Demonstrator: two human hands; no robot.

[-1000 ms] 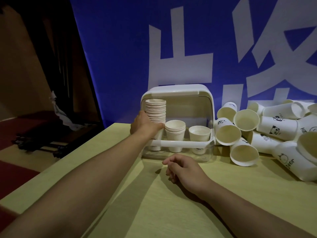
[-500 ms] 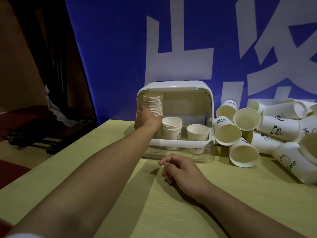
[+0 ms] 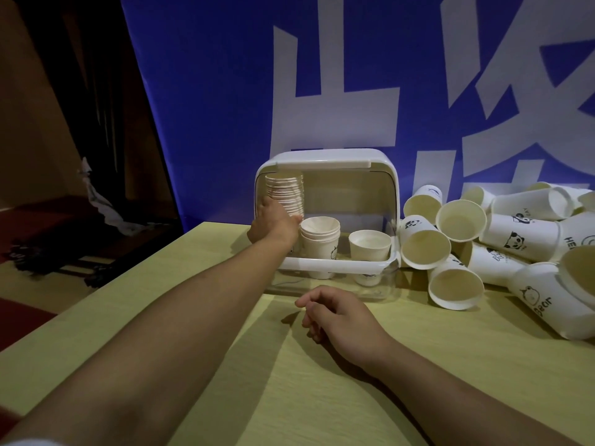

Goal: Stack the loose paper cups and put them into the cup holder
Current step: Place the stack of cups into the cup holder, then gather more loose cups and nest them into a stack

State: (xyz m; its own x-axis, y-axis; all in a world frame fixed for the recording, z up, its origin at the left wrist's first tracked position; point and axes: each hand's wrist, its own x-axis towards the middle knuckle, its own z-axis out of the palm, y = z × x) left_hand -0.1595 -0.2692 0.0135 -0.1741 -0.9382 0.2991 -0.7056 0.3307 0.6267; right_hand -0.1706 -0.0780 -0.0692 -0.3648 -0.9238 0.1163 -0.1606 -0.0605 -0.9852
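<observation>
A white cup holder with a raised lid stands on the table against the blue banner. My left hand reaches into its left side and grips a tall stack of paper cups, whose top nearly touches the lid. A short stack of cups sits in the holder's middle slot and a single cup in the right slot. My right hand rests on the table in front of the holder, fingers loosely curled, holding nothing. Several loose paper cups lie in a heap right of the holder.
The yellow-green table stretches toward me, its left edge running diagonally. A blue banner with large white characters hangs behind it. Dark floor and furniture lie off to the left.
My left hand has moved the tall cup stack further in at the holder's left side, its top now just under the lid. The right hand has barely moved.
</observation>
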